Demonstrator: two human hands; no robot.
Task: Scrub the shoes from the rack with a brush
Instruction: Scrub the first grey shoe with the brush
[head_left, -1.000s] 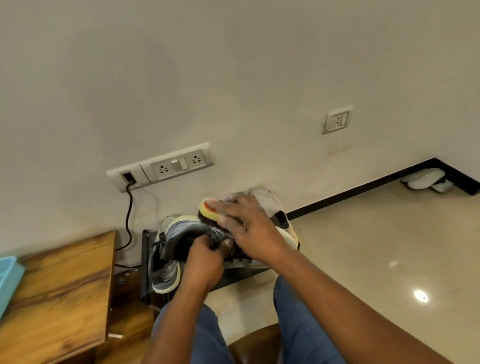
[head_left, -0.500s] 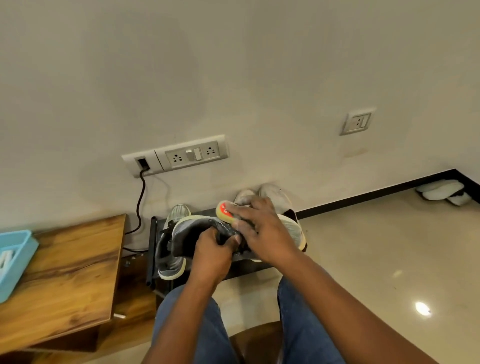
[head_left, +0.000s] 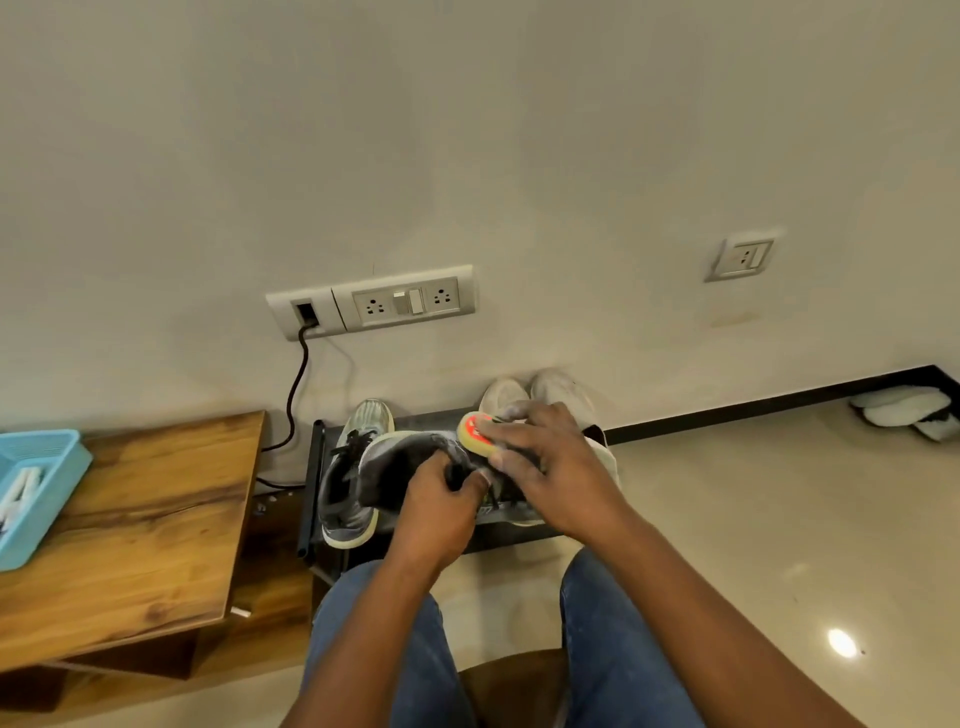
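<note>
The grey shoe (head_left: 400, 470) is held up over the black rack (head_left: 314, 483), the left hand (head_left: 434, 512) with its grip curled tight round the shoe's opening. The right hand (head_left: 550, 467) has its grip closed round a yellow brush (head_left: 475, 434), pressed onto the shoe. On the rack stand another grey shoe (head_left: 348, 478) and a white pair (head_left: 535, 392); a wooden bench (head_left: 135, 525) lies to the left.

Your right hand (head_left: 550, 467) covers most of the brush (head_left: 475, 434); its bristles stay hidden. Your left hand (head_left: 441, 512) masks the grey shoe's (head_left: 395, 467) middle. The blue basket (head_left: 52, 499) runs off the left edge, its white contents blurred.
</note>
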